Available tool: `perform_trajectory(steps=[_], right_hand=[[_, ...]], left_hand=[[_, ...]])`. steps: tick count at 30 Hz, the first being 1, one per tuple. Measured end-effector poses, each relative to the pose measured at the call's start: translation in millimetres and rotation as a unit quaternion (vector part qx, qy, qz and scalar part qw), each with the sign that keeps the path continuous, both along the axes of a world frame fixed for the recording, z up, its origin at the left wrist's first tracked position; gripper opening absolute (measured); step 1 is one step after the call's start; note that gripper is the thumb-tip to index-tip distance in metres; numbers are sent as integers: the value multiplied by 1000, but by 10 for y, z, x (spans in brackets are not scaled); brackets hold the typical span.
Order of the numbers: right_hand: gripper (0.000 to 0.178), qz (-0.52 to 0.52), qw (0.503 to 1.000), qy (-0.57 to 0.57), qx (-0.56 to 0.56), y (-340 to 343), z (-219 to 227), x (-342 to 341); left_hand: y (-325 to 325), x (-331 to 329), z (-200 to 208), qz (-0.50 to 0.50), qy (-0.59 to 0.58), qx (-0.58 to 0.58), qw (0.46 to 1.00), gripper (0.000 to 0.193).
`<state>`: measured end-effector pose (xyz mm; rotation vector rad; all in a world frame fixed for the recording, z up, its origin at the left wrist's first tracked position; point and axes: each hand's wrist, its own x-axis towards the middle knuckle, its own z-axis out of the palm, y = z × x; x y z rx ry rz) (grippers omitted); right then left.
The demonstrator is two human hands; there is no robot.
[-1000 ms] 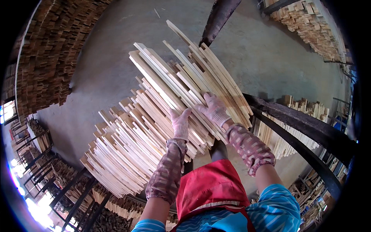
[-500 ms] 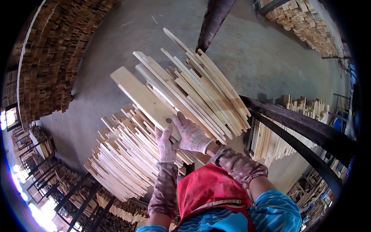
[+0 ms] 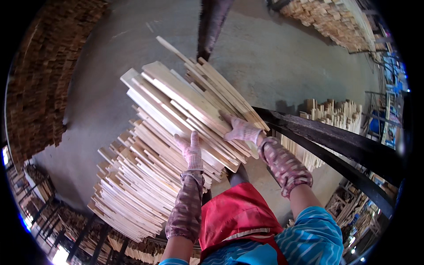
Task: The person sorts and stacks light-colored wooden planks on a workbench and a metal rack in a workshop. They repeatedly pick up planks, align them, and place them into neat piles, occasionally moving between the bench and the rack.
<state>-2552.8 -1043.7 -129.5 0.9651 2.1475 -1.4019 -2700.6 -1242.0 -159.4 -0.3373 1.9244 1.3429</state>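
Observation:
Both my hands wear pale knit gloves. My left hand [image 3: 190,150] has its thumb and fingers apart over the near ends of pale boards, holding nothing I can see. My right hand [image 3: 241,129] lies with fingers stretched across a wide, pale wooden board [image 3: 187,92]. That board rests among narrower wooden strips [image 3: 221,86] in the right-hand stack, its near end partly covered by my hand. Below and to the left spreads a large row of similar strips [image 3: 137,190], their ends uneven.
Dark metal beams [image 3: 327,132] run beside the stack on the right, and another dark post [image 3: 210,31] rises beyond it. More wood piles stand at the far left [image 3: 39,84], far right [image 3: 327,20] and right [image 3: 331,110]. Grey concrete floor [image 3: 145,39] lies between.
The wide board has gone from between my hands onto the right-hand stack. My hands have moved apart, the right one to the right. The view has shifted a little.

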Motion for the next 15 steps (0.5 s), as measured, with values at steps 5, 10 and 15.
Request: perform_trajectory(steps=[5, 10, 15], right_hand=[[97, -11, 999, -29, 43, -160, 357, -164], [90, -32, 995, -87, 23, -138, 659, -324], [92, -80, 993, -66, -50, -90, 779, -182]], left_hand=[[48, 137, 272, 131, 38, 151, 979, 90], [226, 167, 156, 114, -135, 122, 977, 66], [320, 440, 523, 92, -74, 164, 979, 73]])
